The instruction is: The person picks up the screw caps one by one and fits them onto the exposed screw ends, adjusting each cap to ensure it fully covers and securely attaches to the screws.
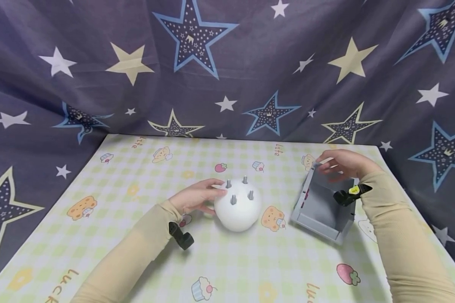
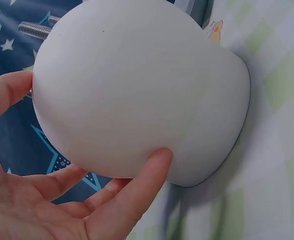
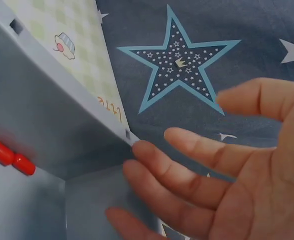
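Note:
A smooth white rounded body (image 1: 238, 214), with several threaded metal studs (image 1: 233, 199) pointing up from its top, sits on the table. My left hand (image 1: 199, 195) rests its fingertips against the left side of it. The left wrist view shows the digits spread along the curved white surface (image 2: 136, 90). To the right is a grey open-topped box (image 1: 322, 202). My right hand (image 1: 345, 164) hovers over its far end, fingers loosely extended. Close up, the right fingertips (image 3: 144, 150) lie right at the box's rim. Two small red pieces (image 3: 11, 157) show inside the grey box.
A checked tablecloth (image 1: 155, 261) with cartoon prints covers the table. Behind and beside it hangs a dark curtain (image 1: 242, 63) with stars. Each wrist carries a small black camera (image 1: 181, 236).

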Tool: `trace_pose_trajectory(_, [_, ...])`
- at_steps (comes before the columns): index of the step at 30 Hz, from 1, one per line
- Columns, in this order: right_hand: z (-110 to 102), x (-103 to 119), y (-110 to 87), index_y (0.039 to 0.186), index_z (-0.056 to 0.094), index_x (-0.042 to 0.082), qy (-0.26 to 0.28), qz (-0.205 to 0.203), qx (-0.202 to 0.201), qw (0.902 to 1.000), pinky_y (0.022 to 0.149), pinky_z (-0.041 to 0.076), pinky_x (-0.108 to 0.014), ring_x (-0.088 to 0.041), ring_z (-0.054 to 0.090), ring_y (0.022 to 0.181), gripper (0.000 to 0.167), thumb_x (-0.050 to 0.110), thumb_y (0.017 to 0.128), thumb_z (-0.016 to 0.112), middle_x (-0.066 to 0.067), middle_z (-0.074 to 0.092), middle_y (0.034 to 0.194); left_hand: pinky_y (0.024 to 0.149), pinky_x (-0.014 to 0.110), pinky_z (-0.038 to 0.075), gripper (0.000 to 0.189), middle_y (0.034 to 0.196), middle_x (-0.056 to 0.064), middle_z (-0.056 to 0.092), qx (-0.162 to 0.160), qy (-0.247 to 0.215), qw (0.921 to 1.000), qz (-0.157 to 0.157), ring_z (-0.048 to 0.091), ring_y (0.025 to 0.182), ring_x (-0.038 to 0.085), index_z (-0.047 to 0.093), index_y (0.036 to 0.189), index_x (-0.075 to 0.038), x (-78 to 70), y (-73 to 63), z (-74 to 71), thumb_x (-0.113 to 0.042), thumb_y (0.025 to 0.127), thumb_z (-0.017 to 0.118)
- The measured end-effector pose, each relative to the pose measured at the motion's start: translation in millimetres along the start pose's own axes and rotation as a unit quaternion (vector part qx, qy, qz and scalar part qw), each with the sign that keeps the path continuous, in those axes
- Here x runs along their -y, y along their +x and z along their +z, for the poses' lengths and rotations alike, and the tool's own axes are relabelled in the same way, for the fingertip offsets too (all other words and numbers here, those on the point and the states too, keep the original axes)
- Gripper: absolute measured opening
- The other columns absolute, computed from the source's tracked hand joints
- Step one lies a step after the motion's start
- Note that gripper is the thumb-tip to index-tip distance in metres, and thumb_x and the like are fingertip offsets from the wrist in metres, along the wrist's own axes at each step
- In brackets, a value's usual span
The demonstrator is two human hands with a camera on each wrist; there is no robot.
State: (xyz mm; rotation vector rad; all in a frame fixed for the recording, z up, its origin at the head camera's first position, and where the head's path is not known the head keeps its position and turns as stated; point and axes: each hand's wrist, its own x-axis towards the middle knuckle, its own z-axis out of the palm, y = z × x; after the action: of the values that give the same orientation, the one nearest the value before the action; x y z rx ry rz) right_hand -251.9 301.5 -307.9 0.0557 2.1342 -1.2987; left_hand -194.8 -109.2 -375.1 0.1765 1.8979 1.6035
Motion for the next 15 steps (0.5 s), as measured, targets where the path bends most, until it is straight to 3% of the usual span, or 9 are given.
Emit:
trace_pose_trajectory(5, [1.7,-2.3,1.3,0.097,0.056,0.018,-0.023,0.021,-0.007,0.9995,0.090,0.050,-0.041,-0.011,0.057,0.089,0.017,0.024,0.094,0.040,0.007,0.058,0.087,0.086,0.051,0.054,0.060,0.140,0.025,0.039,0.000,0.001,1.0000,0.006,0.044,0.126,0.043,0.032,0.141,-0.002,1.4,1.0,-0.7,-0.025,0.092,0.056])
trace_pose_trajectory(9, [6.9,-6.6,4.7,0.100,0.051,0.011,-0.039,0.044,-0.018,0.9981,0.090,0.051,-0.045,-0.011,0.058,0.086,0.016,0.022,0.094,0.042,0.006,0.057,0.083,0.086,0.051,0.054,0.060,0.141,0.025,0.039,0.002,0.000,1.0000,0.007,0.043,0.126,0.043,0.032,0.142,-0.002,3.2,2.2,-0.9,-0.026,0.092,0.056])
trace_pose_trajectory(15, [15.4,-11.7,10.0,0.116,0.049,0.000,-0.066,0.061,-0.034,0.9954,0.086,0.054,-0.044,-0.013,0.061,0.087,0.035,0.025,0.092,0.045,0.001,0.064,0.089,0.086,0.051,0.054,0.058,0.141,0.024,0.038,0.003,0.001,1.0000,0.008,0.043,0.126,0.042,0.033,0.141,-0.003,3.8,1.6,-0.2,-0.025,0.093,0.055])
